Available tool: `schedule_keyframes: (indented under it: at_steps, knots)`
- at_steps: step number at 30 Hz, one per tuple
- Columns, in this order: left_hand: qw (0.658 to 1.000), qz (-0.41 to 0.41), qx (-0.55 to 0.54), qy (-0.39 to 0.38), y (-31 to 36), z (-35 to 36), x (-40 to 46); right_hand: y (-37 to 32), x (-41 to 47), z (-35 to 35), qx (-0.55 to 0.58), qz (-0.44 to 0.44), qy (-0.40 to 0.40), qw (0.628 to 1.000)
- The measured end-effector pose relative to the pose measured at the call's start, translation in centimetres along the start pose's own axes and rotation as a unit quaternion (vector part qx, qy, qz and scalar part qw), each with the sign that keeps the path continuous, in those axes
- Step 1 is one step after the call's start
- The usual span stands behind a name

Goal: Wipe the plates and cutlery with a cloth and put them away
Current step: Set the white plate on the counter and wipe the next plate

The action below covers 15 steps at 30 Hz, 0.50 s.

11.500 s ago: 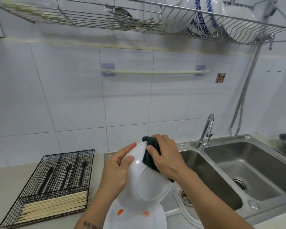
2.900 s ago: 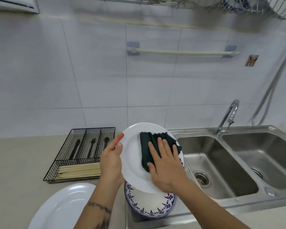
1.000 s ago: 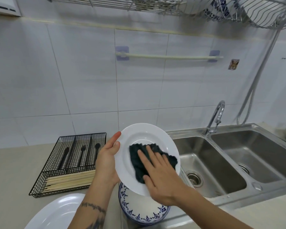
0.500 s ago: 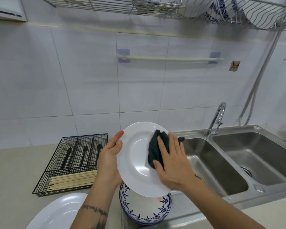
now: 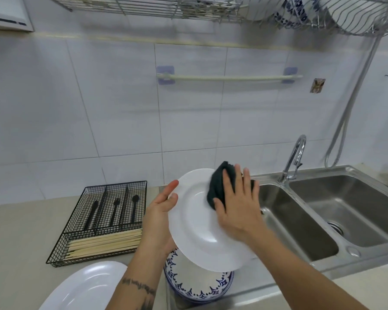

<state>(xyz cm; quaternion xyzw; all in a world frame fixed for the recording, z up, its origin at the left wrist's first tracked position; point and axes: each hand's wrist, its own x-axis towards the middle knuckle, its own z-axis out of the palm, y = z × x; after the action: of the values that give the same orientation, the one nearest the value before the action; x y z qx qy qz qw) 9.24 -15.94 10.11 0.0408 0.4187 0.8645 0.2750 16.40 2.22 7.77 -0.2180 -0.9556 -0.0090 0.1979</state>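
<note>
Beside sink (image 5: 296,220): left hand (image 5: 158,218) grips white plate (image 5: 197,233) rim; right hand (image 5: 238,209), fingers straight, presses dark cloth (image 5: 217,186) onto plate.

A white plate (image 5: 202,229) tilts above the counter – a dark cloth (image 5: 220,186) lies bunched on its far right rim. A blue-patterned plate (image 5: 195,285) lies flat beneath; black cutlery (image 5: 114,209) rests in the left basket.

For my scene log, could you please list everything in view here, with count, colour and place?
plate: one, white, held tilted over the counter
cloth: one, dark, pressed on that plate's upper rim
patterned plate: at least one, blue and white, below it
oval platter: one, white, bottom left
cutlery tray: one, black wire, holds dark cutlery and chopsticks
sink: double, steel, right
faucet: one, chrome
dish rack: one, metal, overhead
left hand: holds plate's edge
right hand: flat on cloth
</note>
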Motion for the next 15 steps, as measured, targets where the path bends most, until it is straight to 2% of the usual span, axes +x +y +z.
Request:
schedule_keyframes:
  at_steps: [4,9,12,15]
  knots:
    - [1.000,0.016,-0.017,0.020,1.0,-0.7,0.3,0.2,-2.5,0.0,-0.006,-0.032,-0.037,0.999]
    - [0.999,0.022,-0.011,0.038,0.6,-0.1,0.3,-2.9,-5.0,-0.2,0.113,-0.105,-0.118,0.981]
    - [0.999,-0.002,-0.022,0.023,-0.2,0.5,0.1,-4.4,-4.6,-0.6,0.160,-0.166,-0.117,0.966]
    - [0.999,-0.016,-0.051,-0.005,-0.4,0.9,-0.1,-4.7,-3.0,-1.3,0.153,-0.180,-0.090,0.967]
